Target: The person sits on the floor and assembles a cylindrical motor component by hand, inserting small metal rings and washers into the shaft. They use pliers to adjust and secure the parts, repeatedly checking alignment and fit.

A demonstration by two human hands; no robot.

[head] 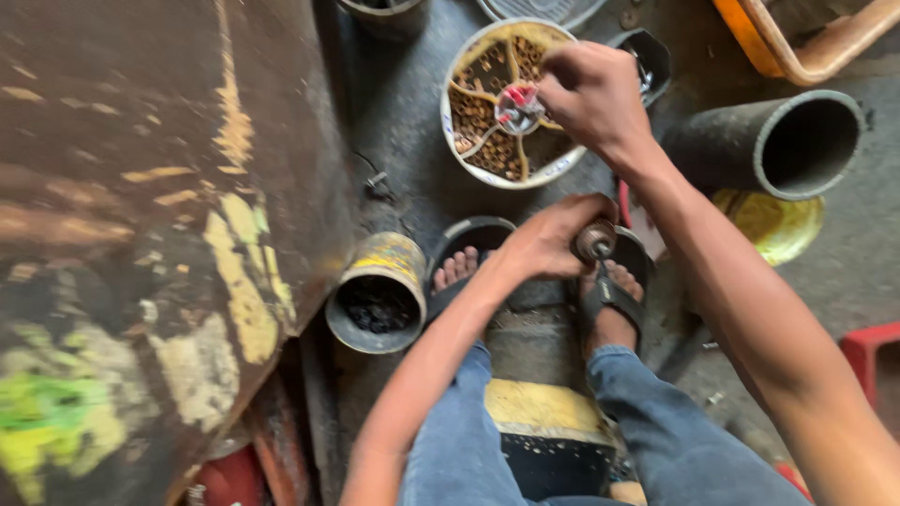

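Item: small round rusty-brown metal part (594, 241), gripped in my left hand (548, 245); my right hand (591, 94) closed over round white divided tray (469, 161) of brown hardware.

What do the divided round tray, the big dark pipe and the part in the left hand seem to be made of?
Divided round tray: probably plastic, pale rim, grimy.
Big dark pipe: looks like rubber or dull metal, matt black, thick wall; unclear which.
Part in the left hand: likely metal, brownish, rusty-looking.

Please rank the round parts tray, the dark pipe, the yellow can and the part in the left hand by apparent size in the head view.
1. Parts tray
2. Dark pipe, nearly the tray's size, so unsure
3. Yellow can
4. Part in the left hand
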